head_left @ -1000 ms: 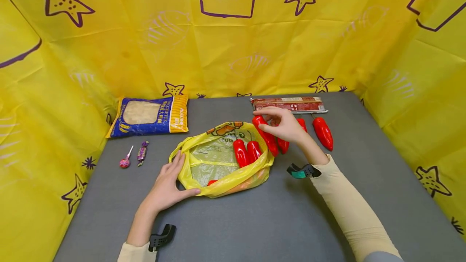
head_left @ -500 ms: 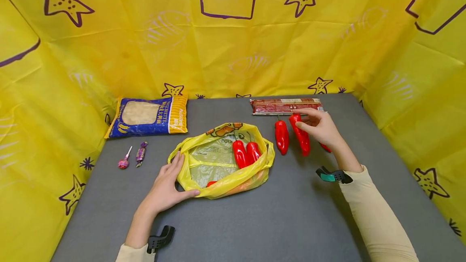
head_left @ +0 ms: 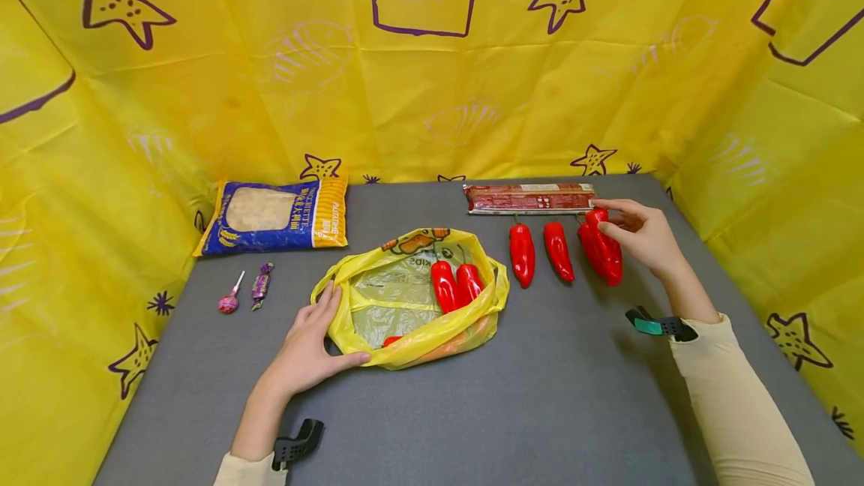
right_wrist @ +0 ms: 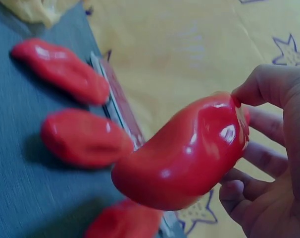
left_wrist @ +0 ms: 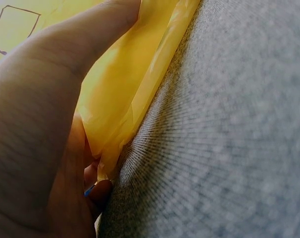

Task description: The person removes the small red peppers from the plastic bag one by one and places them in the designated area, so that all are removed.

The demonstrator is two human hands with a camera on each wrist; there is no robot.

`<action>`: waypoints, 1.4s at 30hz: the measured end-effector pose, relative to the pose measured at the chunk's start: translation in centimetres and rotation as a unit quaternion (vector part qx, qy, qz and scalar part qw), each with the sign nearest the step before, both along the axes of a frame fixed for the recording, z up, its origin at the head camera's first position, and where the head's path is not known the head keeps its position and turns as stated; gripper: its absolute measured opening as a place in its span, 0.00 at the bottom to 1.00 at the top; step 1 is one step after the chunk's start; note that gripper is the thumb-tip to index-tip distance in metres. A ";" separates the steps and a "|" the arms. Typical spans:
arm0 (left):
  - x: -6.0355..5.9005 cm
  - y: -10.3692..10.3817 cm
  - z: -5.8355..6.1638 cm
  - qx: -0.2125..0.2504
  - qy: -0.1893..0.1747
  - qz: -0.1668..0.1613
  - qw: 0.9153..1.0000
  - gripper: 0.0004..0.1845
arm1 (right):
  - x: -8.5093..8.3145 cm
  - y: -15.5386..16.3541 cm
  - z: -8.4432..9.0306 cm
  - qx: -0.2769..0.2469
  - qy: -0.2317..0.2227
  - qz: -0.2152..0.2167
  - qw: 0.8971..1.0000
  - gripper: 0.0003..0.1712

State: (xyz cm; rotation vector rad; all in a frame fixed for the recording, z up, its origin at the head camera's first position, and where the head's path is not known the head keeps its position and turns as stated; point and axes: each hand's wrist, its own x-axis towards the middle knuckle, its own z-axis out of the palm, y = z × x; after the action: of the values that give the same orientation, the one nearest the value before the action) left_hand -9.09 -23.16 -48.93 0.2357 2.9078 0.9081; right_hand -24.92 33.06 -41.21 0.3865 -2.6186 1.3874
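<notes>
My right hand (head_left: 644,238) pinches a glossy red pepper (right_wrist: 184,148) near its top, thumb on one side and fingers on the other. This pepper hangs over another red pepper (head_left: 589,247), partly covering it in the head view. Two more, a middle pepper (head_left: 558,252) and a left pepper (head_left: 522,255), lie on the table beside it. My left hand (head_left: 307,340) rests against the left side of a yellow plastic bag (head_left: 432,343), fingers spread and thumb along the front rim. Inside the wide mouth are two red peppers (head_left: 445,285) and a sliver of something red (head_left: 392,340).
A red flat packet (head_left: 533,199) lies behind the peppers. A blue and yellow bag of pasta (head_left: 273,216) sits at the back left. In front of it are a lollipop (head_left: 229,302) and a wrapped candy (head_left: 261,286). Yellow cloth (head_left: 432,96) surrounds the grey table (head_left: 506,411).
My right hand has carried the red pepper from beside the bag to the right, past the two peppers lying there and over the rightmost one. My left hand and the bag stay put.
</notes>
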 end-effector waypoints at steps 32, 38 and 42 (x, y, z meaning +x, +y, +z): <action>0.1 0.1 0.0 -0.005 0.000 0.002 1.000 0.70 | -4.5 6.5 -4.0 0.151 -0.135 -0.033 0.979 0.28; 0.1 0.2 0.0 -0.006 0.001 0.002 1.000 0.71 | -5.0 6.7 -4.6 0.151 -0.126 -0.044 0.980 0.28; 0.2 0.2 0.0 -0.007 0.002 0.003 1.000 0.71 | -5.3 6.7 -5.0 0.144 -0.123 -0.054 0.980 0.28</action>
State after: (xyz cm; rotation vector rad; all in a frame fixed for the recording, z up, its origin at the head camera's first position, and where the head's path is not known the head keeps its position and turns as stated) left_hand -8.91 -22.97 -48.96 0.2265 2.9187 0.8884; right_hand -30.26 39.76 -46.24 0.1049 -3.0016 1.0855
